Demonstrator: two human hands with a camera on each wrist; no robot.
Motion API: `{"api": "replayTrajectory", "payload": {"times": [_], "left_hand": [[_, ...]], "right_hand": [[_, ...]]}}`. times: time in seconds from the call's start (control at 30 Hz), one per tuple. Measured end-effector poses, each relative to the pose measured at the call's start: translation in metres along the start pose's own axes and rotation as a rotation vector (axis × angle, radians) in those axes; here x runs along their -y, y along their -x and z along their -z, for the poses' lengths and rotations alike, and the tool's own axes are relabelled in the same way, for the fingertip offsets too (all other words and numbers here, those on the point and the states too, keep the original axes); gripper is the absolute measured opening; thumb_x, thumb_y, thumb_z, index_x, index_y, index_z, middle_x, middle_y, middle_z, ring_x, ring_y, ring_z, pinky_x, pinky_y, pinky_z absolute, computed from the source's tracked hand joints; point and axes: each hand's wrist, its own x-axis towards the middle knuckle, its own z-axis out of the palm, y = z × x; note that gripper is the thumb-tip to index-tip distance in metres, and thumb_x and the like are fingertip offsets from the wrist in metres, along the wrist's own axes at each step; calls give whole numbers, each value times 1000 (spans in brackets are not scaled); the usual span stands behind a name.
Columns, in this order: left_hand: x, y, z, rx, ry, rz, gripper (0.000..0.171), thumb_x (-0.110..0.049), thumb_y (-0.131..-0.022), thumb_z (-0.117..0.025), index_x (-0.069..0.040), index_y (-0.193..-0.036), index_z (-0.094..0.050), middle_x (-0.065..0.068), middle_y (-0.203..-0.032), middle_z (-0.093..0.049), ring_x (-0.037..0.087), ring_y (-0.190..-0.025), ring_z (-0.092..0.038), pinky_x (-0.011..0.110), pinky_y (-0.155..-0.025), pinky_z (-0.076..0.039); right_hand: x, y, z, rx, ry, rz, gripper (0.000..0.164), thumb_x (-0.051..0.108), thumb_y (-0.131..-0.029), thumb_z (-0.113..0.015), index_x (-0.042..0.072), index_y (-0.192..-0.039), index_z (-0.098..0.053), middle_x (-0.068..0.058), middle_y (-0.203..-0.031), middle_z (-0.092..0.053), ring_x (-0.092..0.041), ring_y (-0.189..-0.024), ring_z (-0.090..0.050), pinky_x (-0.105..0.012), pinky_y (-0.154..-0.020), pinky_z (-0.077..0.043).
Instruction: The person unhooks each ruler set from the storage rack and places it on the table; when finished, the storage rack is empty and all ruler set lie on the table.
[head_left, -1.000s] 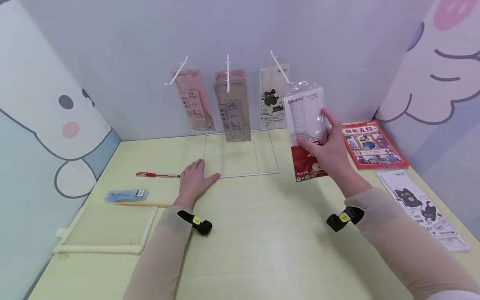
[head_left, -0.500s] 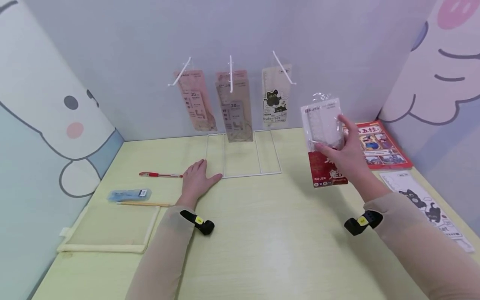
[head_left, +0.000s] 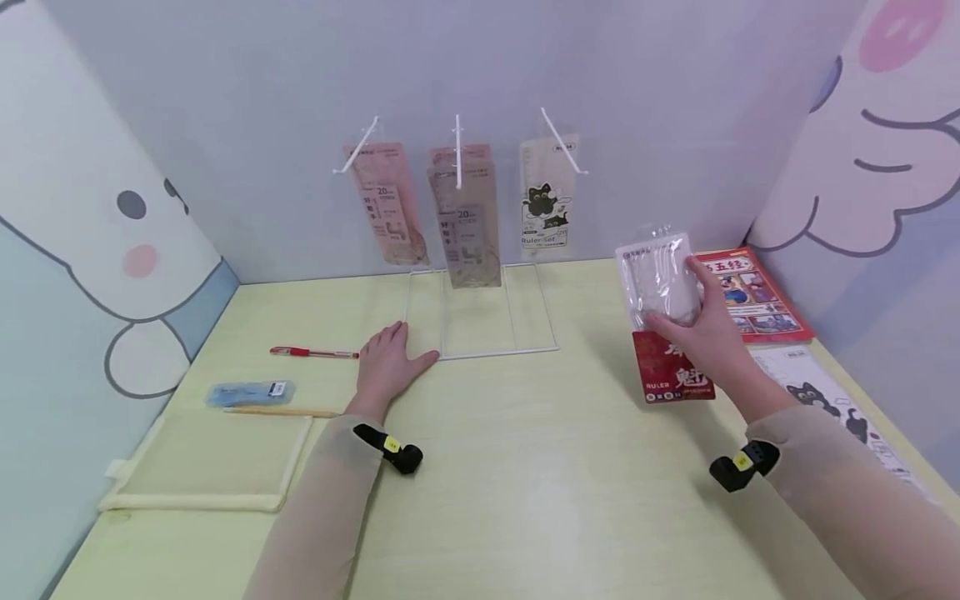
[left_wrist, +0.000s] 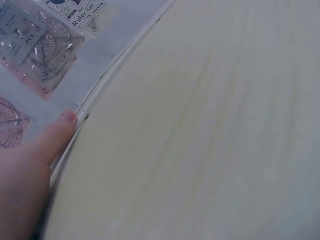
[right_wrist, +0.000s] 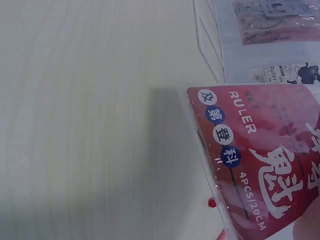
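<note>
Right grip (head_left: 709,333) curled, pinching ruler packet (head_left: 662,354)

Probably a stationery shop's display corner, packaged ruler sets (head_left: 468,237) on white hooks (head_left: 458,158), cartoon-printed walls (head_left: 870,192)

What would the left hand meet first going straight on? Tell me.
The left hand would probably first meet the left bar of the thin white wire rack, just ahead; beyond stands the lavender wall. Exact depth is unclear.

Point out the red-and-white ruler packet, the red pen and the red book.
Ruler packet (right_wrist: 255,150): right wrist view, red printed panel.
Red pen (head_left: 319,353): head view, barrel beside the cap.
Red book (head_left: 759,292): head view, front cover.
</note>
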Motion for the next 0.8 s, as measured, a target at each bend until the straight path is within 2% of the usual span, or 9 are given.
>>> {"api": "replayTrajectory", "payload": {"times": [0.27,0.43,0.67,0.8], "left_hand": [[3,2,2,5,7,6,92,-65,-84,-50,0,-146,-29,18,-149,-27,40,-134,-24,55,-107,-17],[3,1,1,5,7,8,92,-66,-84,-49,-1,-146,-29,18,-149,-27,39,-134,-24,55,-107,-17],[2,0,0,0,12,4,92,-66,-84,-50,-1,-145,-29,17,-149,-27,39,-134,-24,54,-107,-17],[1,0,0,-4,13,3,91,-65,-84,-50,-1,-145,-30,18,-149,-27,39,-134,-24,54,-107,-17]], "right_hand": [[-20,12,7,10,60,-25,99,48,-81,-68,40,-149,5,-29,-148,-13,-48,-123,-32,-67,-92,-34],[-29,17,15,9,125,-55,99,54,-80,-66,40,-149,3,-26,-152,-8,-52,-130,-22,-70,-92,-28],[-33,24,23,37,189,-91,95,54,-83,-62,36,-150,2,-24,-154,-3,-54,-133,-13,-74,-88,-27],[-37,26,27,40,231,-96,96,58,-82,-61,31,-152,-1,-27,-152,-6,-55,-131,-17,-73,-87,-29]]}}
